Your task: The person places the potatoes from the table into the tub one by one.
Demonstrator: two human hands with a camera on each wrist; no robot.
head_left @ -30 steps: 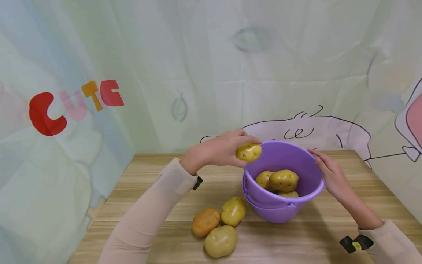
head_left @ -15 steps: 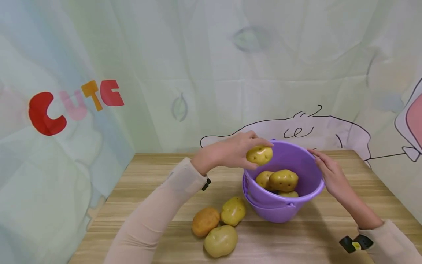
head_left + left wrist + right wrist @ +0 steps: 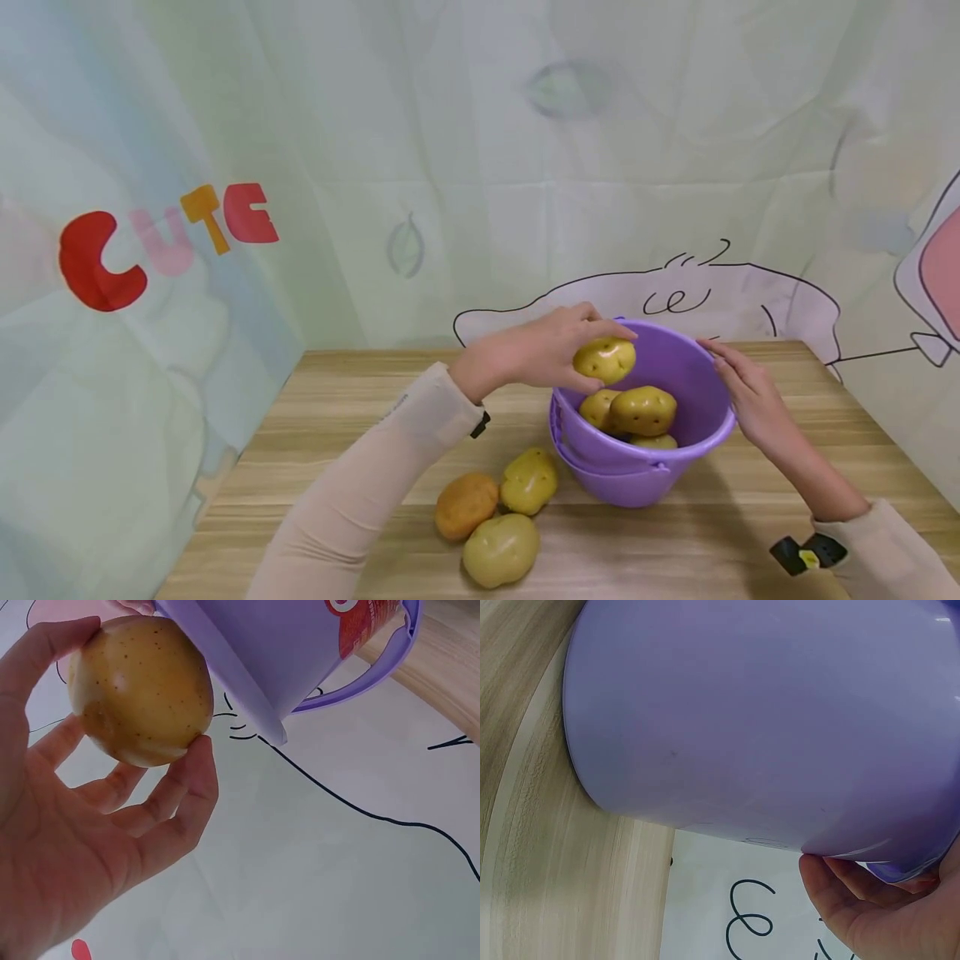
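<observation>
My left hand (image 3: pixel 528 354) holds a yellow potato (image 3: pixel 604 360) between thumb and fingers. The potato is over the left part of the mouth of a purple bucket (image 3: pixel 626 487). In the left wrist view that potato (image 3: pixel 142 690) shows near the bucket's rim (image 3: pixel 240 682). Inside the bucket lie several potatoes (image 3: pixel 643 410), partly overlapping. My right hand (image 3: pixel 753 396) rests against the bucket's right side at the rim, its fingers fairly straight. The right wrist view shows fingertips (image 3: pixel 821 881) touching the outer wall below the rim; the thumb is hidden.
Left of the bucket, three potatoes lie together on the wooden table (image 3: pixel 360 408): an orange-brown potato (image 3: pixel 467 506), a yellow potato (image 3: pixel 529 482) and a pale potato (image 3: pixel 501 550). A printed curtain (image 3: pixel 480 167) stands behind the table. The bucket's handle (image 3: pixel 375 675) hangs down.
My left hand has moved right with its potato, from beside the bucket's left rim to over its mouth. My right hand and the bucket have stayed in place.
</observation>
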